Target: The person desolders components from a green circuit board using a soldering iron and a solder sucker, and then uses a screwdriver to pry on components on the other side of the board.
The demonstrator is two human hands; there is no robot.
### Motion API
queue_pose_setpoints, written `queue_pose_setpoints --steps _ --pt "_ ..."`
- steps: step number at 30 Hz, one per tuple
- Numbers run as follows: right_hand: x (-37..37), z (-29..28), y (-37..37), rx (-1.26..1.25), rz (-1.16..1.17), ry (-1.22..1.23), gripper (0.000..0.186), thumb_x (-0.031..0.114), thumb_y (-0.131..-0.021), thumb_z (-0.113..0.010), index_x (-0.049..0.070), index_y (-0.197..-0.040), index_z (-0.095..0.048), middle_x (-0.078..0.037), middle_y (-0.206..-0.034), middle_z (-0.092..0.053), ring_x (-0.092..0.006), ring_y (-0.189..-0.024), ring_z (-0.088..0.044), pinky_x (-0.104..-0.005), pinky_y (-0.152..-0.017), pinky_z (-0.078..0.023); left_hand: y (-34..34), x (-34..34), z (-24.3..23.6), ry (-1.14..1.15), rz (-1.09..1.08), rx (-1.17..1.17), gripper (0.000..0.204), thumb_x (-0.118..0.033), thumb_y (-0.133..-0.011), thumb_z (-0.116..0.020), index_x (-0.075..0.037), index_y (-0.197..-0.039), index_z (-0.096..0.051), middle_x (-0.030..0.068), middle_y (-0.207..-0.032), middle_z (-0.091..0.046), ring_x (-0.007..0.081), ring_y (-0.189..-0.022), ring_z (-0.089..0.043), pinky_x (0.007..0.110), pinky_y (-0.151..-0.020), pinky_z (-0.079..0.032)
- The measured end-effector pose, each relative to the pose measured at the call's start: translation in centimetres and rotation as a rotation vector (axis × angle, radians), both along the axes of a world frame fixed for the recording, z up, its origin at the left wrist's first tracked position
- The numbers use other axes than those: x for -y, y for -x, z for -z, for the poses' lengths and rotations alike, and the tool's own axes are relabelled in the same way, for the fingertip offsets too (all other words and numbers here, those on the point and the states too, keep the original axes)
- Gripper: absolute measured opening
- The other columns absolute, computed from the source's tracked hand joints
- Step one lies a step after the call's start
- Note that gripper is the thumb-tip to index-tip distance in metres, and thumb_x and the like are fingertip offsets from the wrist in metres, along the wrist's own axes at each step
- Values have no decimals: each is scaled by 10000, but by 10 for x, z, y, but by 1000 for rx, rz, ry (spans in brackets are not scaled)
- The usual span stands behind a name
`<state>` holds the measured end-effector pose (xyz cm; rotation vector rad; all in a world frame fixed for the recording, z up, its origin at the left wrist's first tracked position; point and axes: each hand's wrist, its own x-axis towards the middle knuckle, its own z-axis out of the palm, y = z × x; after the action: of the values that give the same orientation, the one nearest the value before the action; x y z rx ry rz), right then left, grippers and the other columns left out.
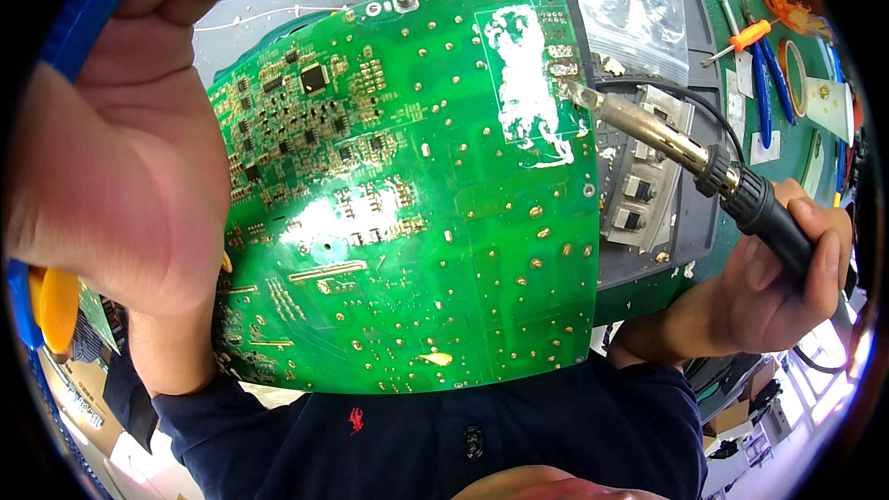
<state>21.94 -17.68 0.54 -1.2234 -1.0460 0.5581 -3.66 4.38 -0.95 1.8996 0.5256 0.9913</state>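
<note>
A large green circuit board [500, 250] faces me, its underside dotted with solder joints and small chips. My right hand [778, 278] is closed round the black handle of a soldering iron [653, 130]. The iron's tip meets the board near its upper right edge, beside several shiny solder pads [561, 60]. My left hand [120, 167] looms large over the board's left edge, palm showing and one finger stretched out toward the top. Its other fingers are partly cut off by the picture's rim. Nothing shows in its grip. Whether it touches the board is unclear.
Behind the board lies a grey tray [699, 28] with white crumbs, a clear plastic bag [616, 0] and a strip of black components [639, 190]. An orange screwdriver [748, 34], blue-handled pliers [769, 74] and a tape roll [792, 74] lie on the green mat at right.
</note>
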Motion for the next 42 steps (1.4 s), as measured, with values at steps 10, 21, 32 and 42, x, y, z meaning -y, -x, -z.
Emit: queue_pose_setpoints --steps 10,21,32,42 --pt "-1 -1 -1 21 24 1 343 203 -914 -365 -95 -860 -525 -55 -484 -388 -98 -427 -368 -212 -441 -295 0 0 -2 11 -14 -4 814 -679 -848 -342 22 -1231 -498 290 -1198 -536 356 -981 -630 416 -889 -493" --pt "-1 -2 -1 -23 3 2 346 204 -917 -368 -98 -867 -529 -62 -475 -400 -93 -405 -352 -211 -425 -281 -4 -1 -2 26 -19 -16 799 -667 -863 -346 30 -1223 -503 289 -1188 -545 356 -986 -628 420 -899 -488" --pt "5 6 -4 244 123 -37 301 117 -945 -353 -121 -937 -538 -196 -746 -543 -100 -411 -393 -199 -410 -342 -1 4 -9 28 -33 -16 785 -654 -878 -350 37 -1214 -507 288 -1177 -553 355 -990 -625 423 -910 -484" --pt "3 0 26 72 356 58 353 168 -873 -414 -124 -788 -593 -110 -571 -502 -102 -399 -410 -211 -403 -313 -15 22 -23 -46 -180 16 720 -639 -895 -344 16 -1146 -509 258 -1131 -577 303 -953 -637 369 -845 -492"
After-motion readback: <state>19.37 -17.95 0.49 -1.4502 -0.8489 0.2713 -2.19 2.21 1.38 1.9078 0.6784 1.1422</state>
